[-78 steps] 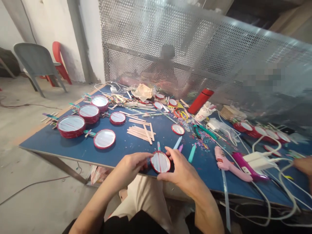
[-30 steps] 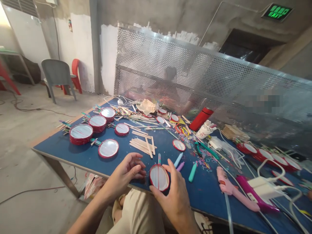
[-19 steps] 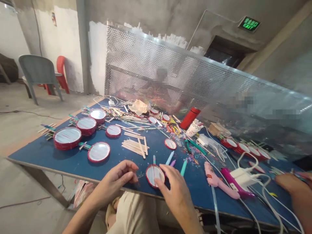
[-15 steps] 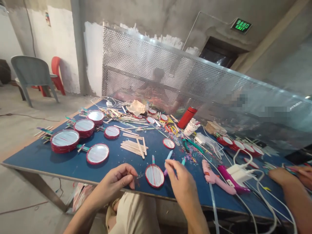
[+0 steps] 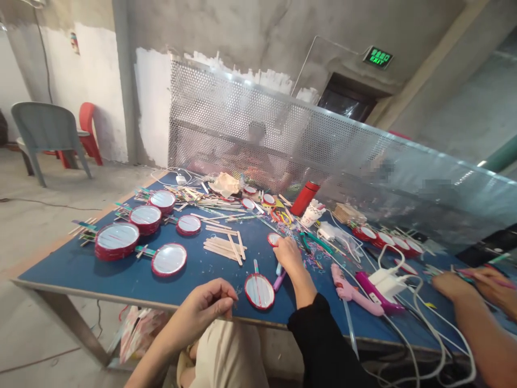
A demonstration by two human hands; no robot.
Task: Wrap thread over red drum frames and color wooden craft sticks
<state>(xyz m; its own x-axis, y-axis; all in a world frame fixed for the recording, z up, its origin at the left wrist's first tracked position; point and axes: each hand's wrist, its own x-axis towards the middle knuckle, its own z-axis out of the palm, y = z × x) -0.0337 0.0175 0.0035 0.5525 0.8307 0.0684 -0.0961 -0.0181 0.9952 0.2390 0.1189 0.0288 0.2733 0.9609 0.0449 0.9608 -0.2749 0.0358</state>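
My right hand (image 5: pixel 287 254) reaches over the table with its fingers at the edge of a small red-rimmed disc (image 5: pixel 274 238), seemingly gripping it. The fingertips are partly hidden. By the table's front edge, my left hand (image 5: pixel 216 302) is curled with thumb and fingers together; anything in the pinch is too small to make out. Between the hands lies a round red-rimmed piece with a short stick neck (image 5: pixel 259 291), like a toy banjo. Beside it are a purple marker (image 5: pixel 279 281) and a light-blue one (image 5: pixel 278 269), partly behind my right wrist.
Finished-looking banjo shapes (image 5: pixel 117 240) are stacked at left, near loose craft sticks (image 5: pixel 222 249). A red bottle (image 5: pixel 305 198), green-handled pliers (image 5: pixel 320 242), a pink glue gun (image 5: pixel 355 293) and a power strip with cables (image 5: pixel 379 295) lie rightward. Another person's hands (image 5: pixel 456 283) work at far right.
My right hand has moved forward from beside the stick-necked piece to the small red-rimmed disc. My left hand stays near the edge, fingers more closed. The view has shifted slightly.
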